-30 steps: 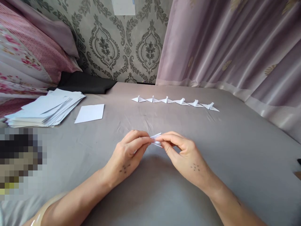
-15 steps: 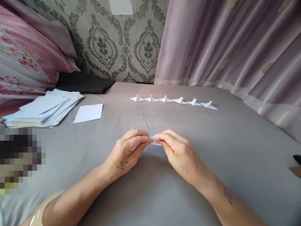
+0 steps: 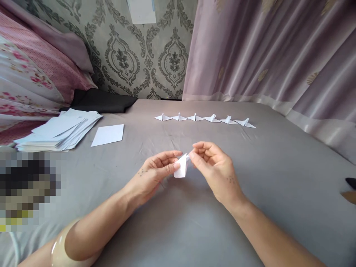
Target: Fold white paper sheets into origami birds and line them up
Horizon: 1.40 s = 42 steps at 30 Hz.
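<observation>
A small folded white paper piece (image 3: 180,167) is held up between my hands, over the grey cloth surface. My left hand (image 3: 157,168) pinches its left side between thumb and fingers. With thumb and index fingertip, my right hand (image 3: 213,163) grips a narrow point at the paper's upper right. Beyond the hands, several white folded paper birds (image 3: 195,117) stand in a row, their wing tips close together. A single sheet of white paper (image 3: 108,135) lies to the left of them.
A thick stack of white paper (image 3: 59,131) sits at the left, with a folded black cloth (image 3: 102,101) behind it. Lilac curtains (image 3: 236,55) hang along the right and back. A dark object (image 3: 350,183) shows at the right edge.
The folded paper has turned from lying nearly flat between the fingertips to standing upright, showing a broad white face. My right hand has shifted slightly right and up, onto a narrow point.
</observation>
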### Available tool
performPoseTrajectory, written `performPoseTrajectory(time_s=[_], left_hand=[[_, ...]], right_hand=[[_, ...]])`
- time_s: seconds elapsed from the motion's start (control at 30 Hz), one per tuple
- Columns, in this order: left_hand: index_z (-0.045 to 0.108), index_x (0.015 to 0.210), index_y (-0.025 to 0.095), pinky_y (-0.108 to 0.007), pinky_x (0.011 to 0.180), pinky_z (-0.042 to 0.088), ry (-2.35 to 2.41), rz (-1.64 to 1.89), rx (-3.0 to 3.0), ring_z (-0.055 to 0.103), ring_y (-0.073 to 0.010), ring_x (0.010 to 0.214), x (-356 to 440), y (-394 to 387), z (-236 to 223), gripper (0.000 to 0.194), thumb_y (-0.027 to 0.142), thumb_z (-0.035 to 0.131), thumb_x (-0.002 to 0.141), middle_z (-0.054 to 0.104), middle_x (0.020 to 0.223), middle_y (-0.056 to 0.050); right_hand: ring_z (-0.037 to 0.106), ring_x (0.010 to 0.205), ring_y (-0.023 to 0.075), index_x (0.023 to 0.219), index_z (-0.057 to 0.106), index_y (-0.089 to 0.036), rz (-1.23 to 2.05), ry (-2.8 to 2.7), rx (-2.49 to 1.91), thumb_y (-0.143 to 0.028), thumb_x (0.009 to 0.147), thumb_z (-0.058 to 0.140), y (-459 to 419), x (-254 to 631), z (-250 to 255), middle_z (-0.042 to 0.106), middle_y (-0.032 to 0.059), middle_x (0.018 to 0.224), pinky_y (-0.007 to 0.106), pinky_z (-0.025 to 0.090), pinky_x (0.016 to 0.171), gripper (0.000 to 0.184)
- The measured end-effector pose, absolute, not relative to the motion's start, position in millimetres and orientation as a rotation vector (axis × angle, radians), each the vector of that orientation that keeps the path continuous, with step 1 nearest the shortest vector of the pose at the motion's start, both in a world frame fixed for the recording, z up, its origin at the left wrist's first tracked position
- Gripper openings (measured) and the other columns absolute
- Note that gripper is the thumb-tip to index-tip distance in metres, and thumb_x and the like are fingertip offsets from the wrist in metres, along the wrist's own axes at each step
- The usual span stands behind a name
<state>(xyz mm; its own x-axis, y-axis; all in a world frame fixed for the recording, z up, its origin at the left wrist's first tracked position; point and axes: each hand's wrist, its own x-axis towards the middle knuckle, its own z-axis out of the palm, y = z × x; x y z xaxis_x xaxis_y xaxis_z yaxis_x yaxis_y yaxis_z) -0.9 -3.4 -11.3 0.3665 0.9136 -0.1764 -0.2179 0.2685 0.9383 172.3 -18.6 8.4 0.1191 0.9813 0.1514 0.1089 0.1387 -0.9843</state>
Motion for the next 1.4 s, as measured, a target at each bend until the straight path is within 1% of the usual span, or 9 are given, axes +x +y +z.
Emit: performPoseTrajectory(time_s=[0.13,0.23,0.43,0.73,0.9,1.0,1.17,1.3,1.4], left_hand=[[0.071,0.100,0.016,-0.024,0.079,0.046,0.795,0.867,0.810,0.061,-0.0133,0.082,1,-2,-15,0.021,0.025,0.069,0.082,0.069,0.092,-0.007],[0.070,0.094,0.016,-0.026,0.086,0.046,0.792,0.902,0.787,0.061,-0.0132,0.087,0,-1,-18,0.014,0.023,0.069,0.082,0.068,0.094,-0.005],[0.070,0.092,0.018,-0.026,0.084,0.045,0.836,0.942,0.983,0.061,-0.0137,0.086,-2,-3,-18,0.016,0.027,0.073,0.079,0.069,0.093,-0.004],[0.072,0.079,0.020,-0.026,0.077,0.048,0.842,1.077,1.141,0.062,-0.0134,0.079,-1,-7,-11,0.009,0.022,0.078,0.072,0.069,0.079,0.001],[0.071,0.071,0.020,-0.025,0.077,0.045,0.875,1.103,1.034,0.059,-0.0116,0.078,-1,-6,-13,0.007,0.023,0.078,0.072,0.066,0.076,0.002],[0.069,0.067,0.018,-0.025,0.071,0.042,0.928,1.057,0.965,0.056,-0.0115,0.071,-2,-4,-15,0.018,0.032,0.075,0.076,0.064,0.068,0.001],[0.068,0.066,0.018,-0.024,0.069,0.040,0.951,1.096,0.980,0.053,-0.0104,0.069,-4,-5,-15,0.021,0.034,0.073,0.078,0.059,0.065,0.002],[0.066,0.066,0.017,-0.025,0.068,0.040,0.956,1.071,0.970,0.054,-0.0115,0.068,-4,-3,-16,0.025,0.037,0.070,0.081,0.060,0.064,0.001],[0.069,0.076,0.016,-0.026,0.071,0.044,0.864,1.022,0.949,0.058,-0.0139,0.072,-4,-1,-16,0.032,0.045,0.060,0.086,0.065,0.074,-0.003]], right_hand=[[0.064,0.090,0.0171,0.100,0.063,-0.021,1.133,-1.249,-1.284,-0.043,0.079,0.066,-16,172,2,0.068,0.0046,0.100,0.030,0.052,0.077,0.030],[0.065,0.089,0.0187,0.096,0.064,-0.020,1.227,-1.354,-1.314,-0.041,0.078,0.068,-21,164,-6,0.070,0.0050,0.095,0.032,0.052,0.079,0.028],[0.064,0.074,0.0143,0.086,0.066,-0.021,0.968,-1.500,-1.300,-0.032,0.084,0.060,-29,156,-7,0.069,0.0007,0.080,0.027,0.050,0.070,0.013],[0.057,0.068,0.0119,0.078,0.065,-0.021,0.760,-1.694,-1.211,-0.025,0.086,0.056,-31,159,-7,0.061,-0.0009,0.075,0.025,0.047,0.065,0.012],[0.056,0.066,0.0123,0.076,0.067,-0.022,0.871,-1.631,-1.239,-0.030,0.085,0.058,-31,159,-4,0.060,-0.0006,0.073,0.025,0.046,0.063,0.016],[0.055,0.065,0.0128,0.077,0.069,-0.022,1.021,-1.578,-1.284,-0.034,0.084,0.059,-30,160,-3,0.061,-0.0013,0.069,0.026,0.045,0.060,0.017],[0.047,0.053,0.0108,0.069,0.068,-0.021,1.218,-1.554,-1.337,-0.038,0.082,0.060,-29,162,-2,0.057,-0.0027,0.060,0.025,0.038,0.049,0.023],[0.056,0.063,0.0127,0.077,0.070,-0.020,1.323,-1.499,-1.301,-0.039,0.084,0.057,-25,162,-6,0.064,-0.0001,0.068,0.026,0.044,0.058,0.024],[0.061,0.068,0.0130,0.093,0.066,-0.020,1.346,-1.327,-1.255,-0.038,0.080,0.064,-20,163,-8,0.065,-0.0013,0.070,0.027,0.048,0.065,0.022]])
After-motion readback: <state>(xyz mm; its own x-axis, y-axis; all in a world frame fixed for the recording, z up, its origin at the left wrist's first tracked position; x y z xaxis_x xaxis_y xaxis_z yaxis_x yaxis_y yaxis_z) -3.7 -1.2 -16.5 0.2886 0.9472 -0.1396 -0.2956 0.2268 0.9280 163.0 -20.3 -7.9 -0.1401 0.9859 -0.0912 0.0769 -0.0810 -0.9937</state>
